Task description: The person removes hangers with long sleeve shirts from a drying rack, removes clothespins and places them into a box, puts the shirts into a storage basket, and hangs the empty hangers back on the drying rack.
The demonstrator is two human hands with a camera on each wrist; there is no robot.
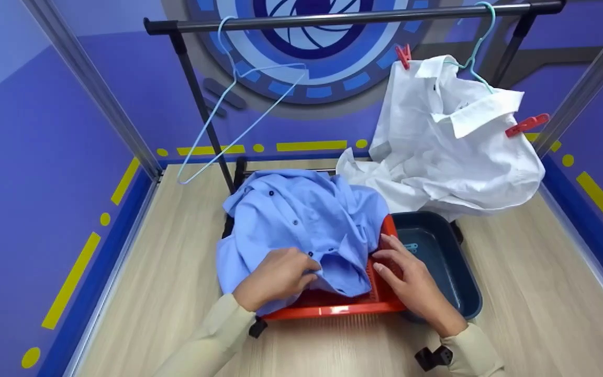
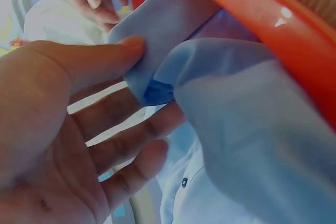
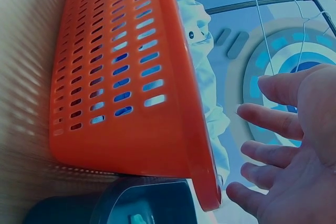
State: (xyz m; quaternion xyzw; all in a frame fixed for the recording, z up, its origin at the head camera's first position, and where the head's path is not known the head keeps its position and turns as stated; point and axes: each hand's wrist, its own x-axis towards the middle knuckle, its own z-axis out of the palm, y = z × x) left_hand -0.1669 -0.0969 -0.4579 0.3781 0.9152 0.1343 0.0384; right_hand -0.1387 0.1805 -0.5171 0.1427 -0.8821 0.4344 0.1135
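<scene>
A light blue buttoned shirt (image 1: 301, 220) lies heaped in and over a red slotted basket (image 1: 333, 311). My left hand (image 1: 279, 275) pinches a folded edge of the shirt between thumb and forefinger, near the basket's front; the left wrist view shows the thumb (image 2: 118, 56) on top of the cloth and the other fingers spread below. Over the basket's right side hovers my right hand (image 1: 411, 277), its fingers spread and holding nothing. In the right wrist view those fingers (image 3: 270, 121) stand apart from the basket rim (image 3: 197, 103).
A dark tub (image 1: 437, 262) with a small blue clothespin (image 1: 411, 247) stands right of the basket. Behind, a black rail (image 1: 333, 20) carries a bare light blue hanger (image 1: 233, 84) and a white shirt (image 1: 448, 141) on a hanger, with red clothespins (image 1: 527, 125) at its shoulders.
</scene>
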